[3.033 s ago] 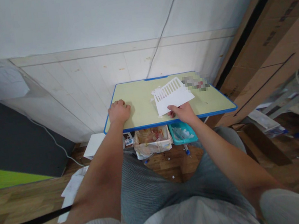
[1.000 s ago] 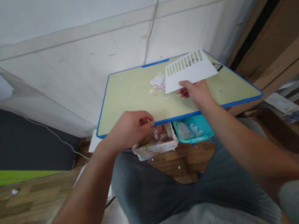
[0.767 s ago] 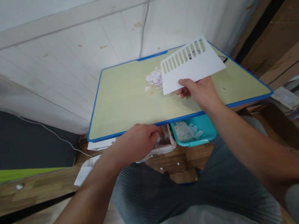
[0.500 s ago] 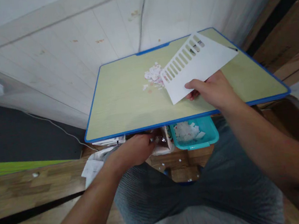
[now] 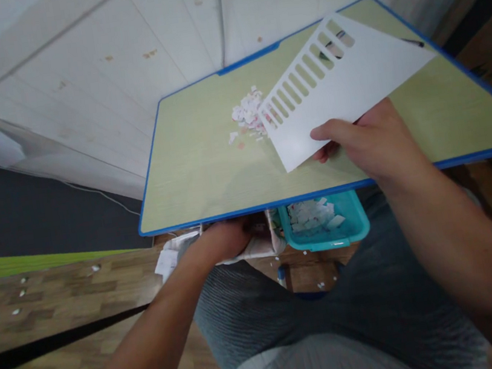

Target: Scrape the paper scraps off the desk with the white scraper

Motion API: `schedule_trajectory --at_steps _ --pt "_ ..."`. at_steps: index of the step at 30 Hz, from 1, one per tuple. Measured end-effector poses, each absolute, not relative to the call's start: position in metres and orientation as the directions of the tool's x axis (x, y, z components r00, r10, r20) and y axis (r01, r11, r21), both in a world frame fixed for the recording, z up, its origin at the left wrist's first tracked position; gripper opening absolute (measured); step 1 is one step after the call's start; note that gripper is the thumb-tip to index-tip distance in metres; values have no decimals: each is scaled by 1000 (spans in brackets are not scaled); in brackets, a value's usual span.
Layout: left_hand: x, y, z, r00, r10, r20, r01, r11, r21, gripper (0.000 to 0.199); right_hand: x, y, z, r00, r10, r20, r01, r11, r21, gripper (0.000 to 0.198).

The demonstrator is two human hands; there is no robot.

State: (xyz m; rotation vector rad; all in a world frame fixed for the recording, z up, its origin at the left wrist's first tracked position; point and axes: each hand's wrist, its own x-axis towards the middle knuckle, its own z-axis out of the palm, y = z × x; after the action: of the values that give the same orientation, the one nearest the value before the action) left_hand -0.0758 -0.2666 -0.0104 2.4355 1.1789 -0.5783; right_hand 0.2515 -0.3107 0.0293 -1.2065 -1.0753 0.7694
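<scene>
My right hand (image 5: 369, 133) pinches a white sheet (image 5: 334, 95) by its near edge, thumb on top and fingers beneath. A row of rounded slots is cut along the sheet's far left side. The sheet is held over the yellow-green tabletop (image 5: 188, 162), beside a heap of small white paper scraps (image 5: 248, 114). My left hand (image 5: 226, 239) reaches into a fabric-lined box (image 5: 266, 246) below the table's front edge. Its fingers are hidden inside, so what they touch does not show.
A turquoise basket (image 5: 331, 241) with white paper pieces stands right of the box. A dark pen-like object (image 5: 413, 42) lies at the table's right. A grey cable (image 5: 222, 23) runs down the wall behind. Scraps dot the wooden floor (image 5: 118, 288); a black strap (image 5: 66, 339) crosses at left.
My left hand has gone deeper into the box under the table. The right hand still grips the slotted sheet. The view has shifted, so the table looks larger and closer.
</scene>
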Motion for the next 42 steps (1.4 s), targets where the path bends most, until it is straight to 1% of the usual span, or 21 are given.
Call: schedule_trajectory --at_steps 3,5,8,11,13,15,17,18,21,24,26,28,30,33,35,38,40,42 --pt "-75 -269 -3 538 635 -554 799 -593 97 40 252 -311 31 323 920 224 76 210 -975 21" --pt "-75 -272 4 528 637 -561 808 -580 102 39 251 -312 32 335 914 230 85 214 -973 22" --pt "-74 -276 18 541 614 -574 810 -564 161 35 251 -314 34 359 903 235 106 210 -972 20" --pt "-72 -284 35 534 602 -593 823 -532 201 27 251 -316 35 373 897 236 115 208 -971 19" --pt "-73 -292 46 525 636 -567 843 -481 241 23 250 -317 36 377 895 240 111 213 -971 19" --pt "-77 -300 57 516 704 -489 857 -431 283 24 250 -317 36 384 893 233 108 207 -972 18" --pt "-81 -306 66 514 756 -405 852 -394 345 22 248 -317 36 398 889 229 104 204 -973 18" --pt "-83 -308 69 517 775 -363 839 -374 395 22 248 -317 37 403 886 230 98 208 -973 17" --pt "-80 -312 77 542 805 -241 741 -321 590 26 247 -316 36 415 879 236 77 224 -971 16" --pt "-62 -313 82 608 783 -128 588 -335 736 25 248 -315 34 454 858 242 60 242 -969 18" --pt "-47 -312 83 690 716 -105 503 -371 781 24 248 -315 33 490 839 235 30 253 -967 18" --pt "-37 -312 83 762 639 -106 459 -419 783 26 248 -314 33 514 827 227 -8 269 -963 17" --pt "-38 -311 82 784 606 -132 477 -455 752 29 248 -313 32 518 824 231 -31 288 -957 15" --pt "-55 -315 79 755 630 -182 543 -445 712 32 249 -313 31 503 830 241 -26 293 -956 15" --pt "-69 -319 78 744 646 -170 535 -424 731 34 251 -313 30 489 837 247 -10 289 -957 18" --pt "-82 -324 74 711 678 -184 574 -410 709 25 253 -312 27 477 842 252 7 283 -959 24" --pt "-83 -323 69 662 720 -207 648 -411 641 26 253 -312 27 482 839 252 8 284 -959 27" --pt "-80 -319 61 630 720 -291 740 -443 506 29 252 -312 29 483 841 242 0 277 -961 26"
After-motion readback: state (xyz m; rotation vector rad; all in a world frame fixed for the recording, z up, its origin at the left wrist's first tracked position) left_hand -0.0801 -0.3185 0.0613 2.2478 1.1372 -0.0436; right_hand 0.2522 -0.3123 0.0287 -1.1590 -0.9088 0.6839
